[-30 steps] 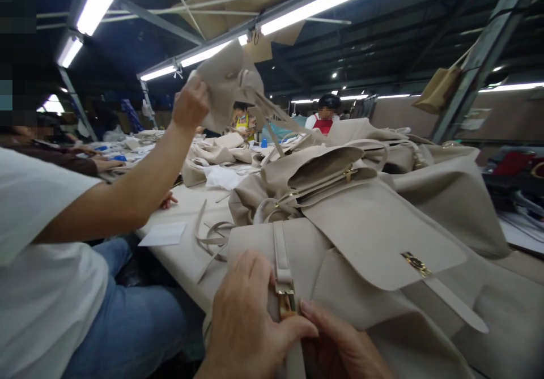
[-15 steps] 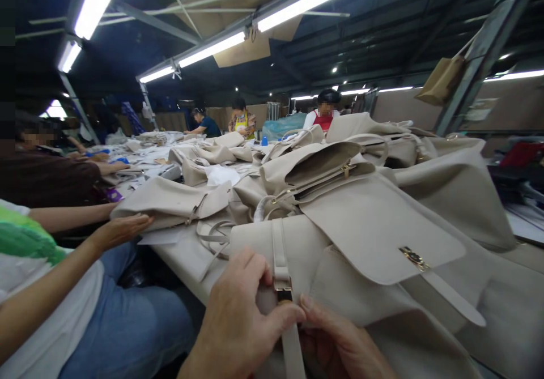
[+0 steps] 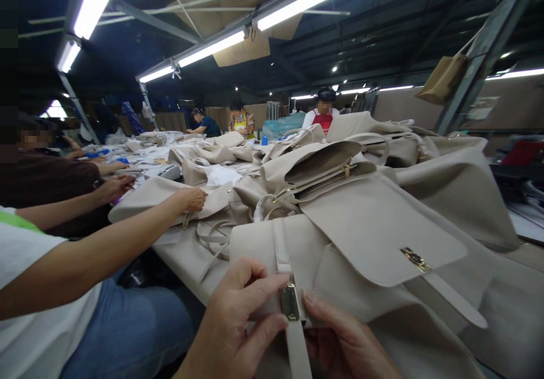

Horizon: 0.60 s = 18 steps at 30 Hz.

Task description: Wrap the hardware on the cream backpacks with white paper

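Note:
A beige bag (image 3: 250,240) lies before me, with a narrow strap (image 3: 280,243) running down over it. On the strap sits a shiny gold metal clasp (image 3: 290,301). The index fingertip of my left hand (image 3: 236,316) is at the clasp's top edge and its thumb at the lower left, so the clasp is between them. To the right of the clasp, my right hand (image 3: 344,339) pinches the bag's edge, thumb above and fingers curled below, partly hidden. A wide beige flap (image 3: 382,226) with a gold turn lock (image 3: 415,259) spreads out beyond.
More beige bags (image 3: 450,181) are heaped along the table (image 3: 187,260). At left, a co-worker's arm (image 3: 127,254) reaches onto another beige bag (image 3: 148,195). Other people sit further back, one in a red apron (image 3: 322,120). A metal post (image 3: 480,56) stands at right.
My left thumb and index finger have spread apart, and the clasp's flat gold face now shows between them. The co-worker's hand at left has moved right over their bag.

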Each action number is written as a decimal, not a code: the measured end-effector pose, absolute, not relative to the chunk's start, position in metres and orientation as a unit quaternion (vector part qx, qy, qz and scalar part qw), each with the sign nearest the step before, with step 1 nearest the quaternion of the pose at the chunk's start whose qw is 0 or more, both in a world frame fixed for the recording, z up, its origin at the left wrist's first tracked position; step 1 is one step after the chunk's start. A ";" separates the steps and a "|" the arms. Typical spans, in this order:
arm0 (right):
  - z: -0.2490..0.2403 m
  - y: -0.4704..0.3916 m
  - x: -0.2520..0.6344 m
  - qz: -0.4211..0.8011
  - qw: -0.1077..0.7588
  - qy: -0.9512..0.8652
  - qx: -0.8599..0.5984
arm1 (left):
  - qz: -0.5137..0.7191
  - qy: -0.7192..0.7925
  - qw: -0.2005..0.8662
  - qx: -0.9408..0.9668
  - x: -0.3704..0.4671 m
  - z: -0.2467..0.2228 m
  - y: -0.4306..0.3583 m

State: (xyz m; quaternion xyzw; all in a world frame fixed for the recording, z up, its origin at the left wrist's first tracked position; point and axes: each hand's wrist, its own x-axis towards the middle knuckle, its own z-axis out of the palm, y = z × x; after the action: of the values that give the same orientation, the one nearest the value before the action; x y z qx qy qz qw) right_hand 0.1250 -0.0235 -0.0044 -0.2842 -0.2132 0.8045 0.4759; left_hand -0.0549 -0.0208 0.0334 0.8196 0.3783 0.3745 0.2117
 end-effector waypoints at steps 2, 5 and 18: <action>-0.004 -0.023 0.125 0.803 0.473 -0.215 -0.293 | 0.354 0.371 0.195 0.836 -0.056 0.034 -0.020; -0.004 -0.023 0.126 0.801 0.471 -0.219 -0.297 | 0.353 0.364 0.205 0.837 -0.056 0.039 -0.019; -0.004 -0.025 0.127 0.811 0.463 -0.224 -0.280 | 0.410 0.255 0.042 0.875 -0.067 0.024 -0.018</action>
State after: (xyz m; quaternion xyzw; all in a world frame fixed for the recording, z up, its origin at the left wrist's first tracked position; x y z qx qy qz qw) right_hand 0.1272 -0.0252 -0.0037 -0.2799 -0.2238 0.8108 0.4627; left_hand -0.0668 -0.0178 0.0238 0.8748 0.2552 0.4097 0.0416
